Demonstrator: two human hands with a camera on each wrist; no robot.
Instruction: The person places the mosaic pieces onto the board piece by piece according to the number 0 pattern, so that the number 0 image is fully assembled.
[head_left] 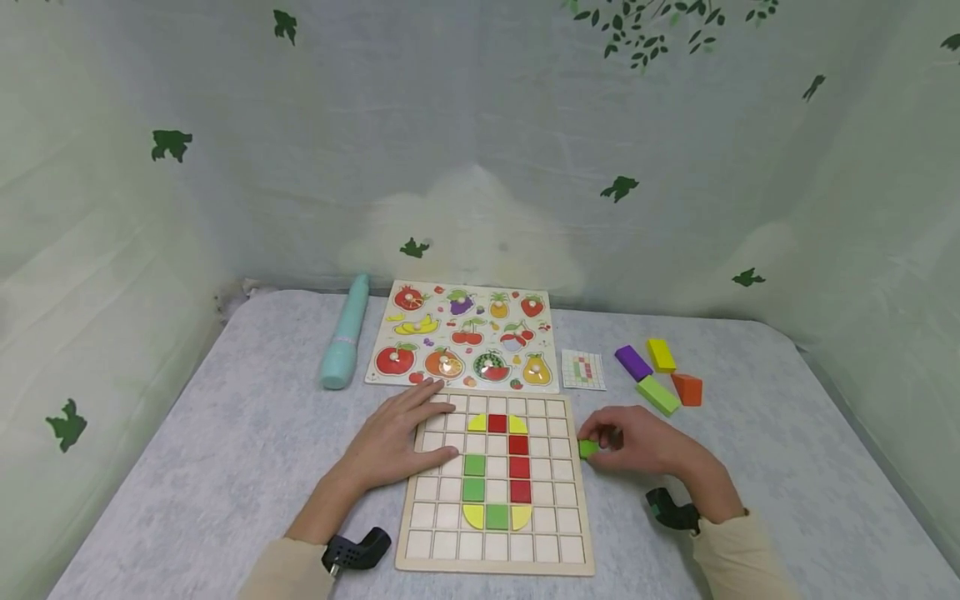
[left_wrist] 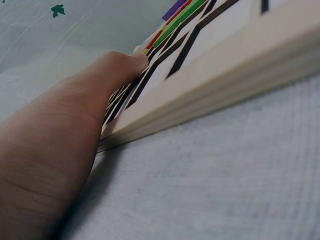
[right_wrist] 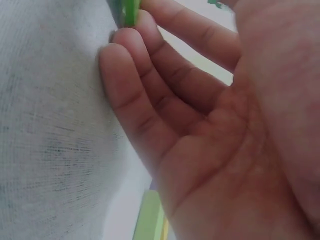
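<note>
Green tile (head_left: 588, 448) pinched by right hand (head_left: 641, 440).

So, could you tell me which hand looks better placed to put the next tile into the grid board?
The right hand: it already pinches a green tile beside the board. The left hand lies flat on it.

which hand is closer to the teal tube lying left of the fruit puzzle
Left. The left hand rests on the grid board's left part, below and right of the teal tube; the right hand is beyond the board's right edge.
</note>
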